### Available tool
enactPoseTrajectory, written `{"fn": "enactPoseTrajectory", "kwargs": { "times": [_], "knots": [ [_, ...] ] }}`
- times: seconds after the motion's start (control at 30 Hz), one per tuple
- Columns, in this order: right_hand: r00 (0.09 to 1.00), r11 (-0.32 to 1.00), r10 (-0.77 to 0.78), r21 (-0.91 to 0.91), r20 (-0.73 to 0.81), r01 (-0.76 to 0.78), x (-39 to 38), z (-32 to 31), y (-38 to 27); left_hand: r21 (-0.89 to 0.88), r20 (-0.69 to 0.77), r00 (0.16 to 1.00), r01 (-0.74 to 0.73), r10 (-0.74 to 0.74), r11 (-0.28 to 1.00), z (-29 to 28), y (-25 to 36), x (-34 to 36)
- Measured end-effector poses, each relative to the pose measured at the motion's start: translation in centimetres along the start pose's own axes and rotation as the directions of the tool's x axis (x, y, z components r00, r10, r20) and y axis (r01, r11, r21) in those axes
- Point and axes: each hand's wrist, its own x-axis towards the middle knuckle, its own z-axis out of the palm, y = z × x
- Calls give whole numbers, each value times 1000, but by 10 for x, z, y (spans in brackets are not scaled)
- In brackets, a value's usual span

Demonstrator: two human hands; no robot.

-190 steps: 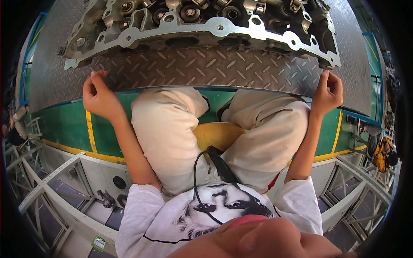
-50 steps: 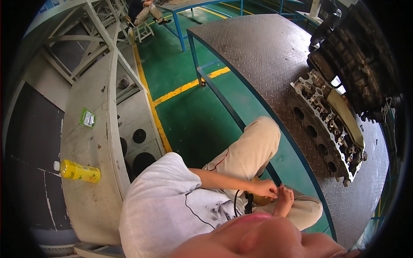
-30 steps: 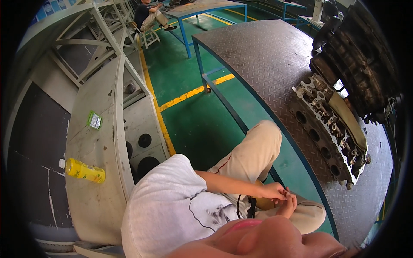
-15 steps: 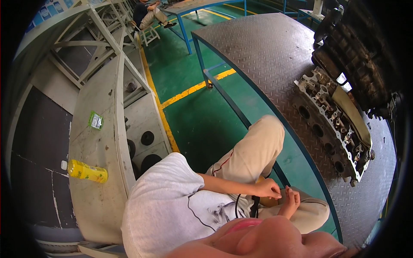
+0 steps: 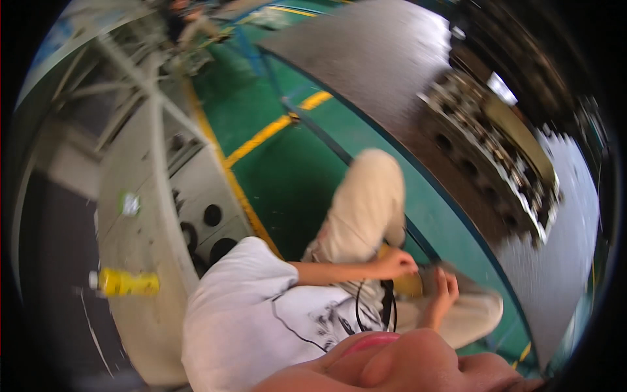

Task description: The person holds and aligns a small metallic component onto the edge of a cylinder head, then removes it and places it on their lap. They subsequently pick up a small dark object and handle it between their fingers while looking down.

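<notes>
Above my lap, my left hand [image 5: 396, 263] has its fingers curled together in a pinch. My right hand [image 5: 445, 286] is beside it, fingers bent inward and a small gap between the two. Blur hides whatever either hand may hold. Below them are my legs in beige trousers [image 5: 366, 196] and part of a yellow surface [image 5: 409, 285]. A thin black cable [image 5: 358, 307] hangs by my white shirt [image 5: 241, 307], close to my left forearm.
At right, a metal table [image 5: 366, 46] bears an engine cylinder head [image 5: 490, 157] beside a large dark engine part [image 5: 529, 78]. At left, a pale bench [image 5: 137, 333] holds a yellow bottle [image 5: 127, 282] and a small green packet [image 5: 129, 204]. Another person [image 5: 192, 26] sits far off.
My hands have moved slightly apart; their fingertips nearly met before. The whole view has shifted and blurred, with table and cylinder head now farther left and higher.
</notes>
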Motion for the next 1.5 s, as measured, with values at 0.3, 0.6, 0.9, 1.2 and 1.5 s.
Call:
{"fn": "enactPoseTrajectory", "kwargs": {
  "times": [0.3, 0.6, 0.9, 1.2, 1.5],
  "knots": [
    [1000, 999, 12, 31, 25, -12, 4, 21, 2, -31, -123, 992, -21, 17, 999, -13, -9, 2],
    [998, 997, 60, 55, -2, -60, -8, 32, 8, -195, -133, 983, 100, -127, 976, -5, 4, 3],
    [995, 993, 85, 89, -55, -80, -9, 42, 4, -135, -113, 982, 134, -150, 982, -8, 9, 0],
    [998, 998, -31, 55, -56, 34, -12, 31, -25, -151, -10, 995, 98, -100, 984, -16, 26, -2],
    [813, 916, -400, -149, -423, 373, 32, -44, -95, -292, -217, 973, 8, -74, 956, -108, 66, -1]
  ]
}}
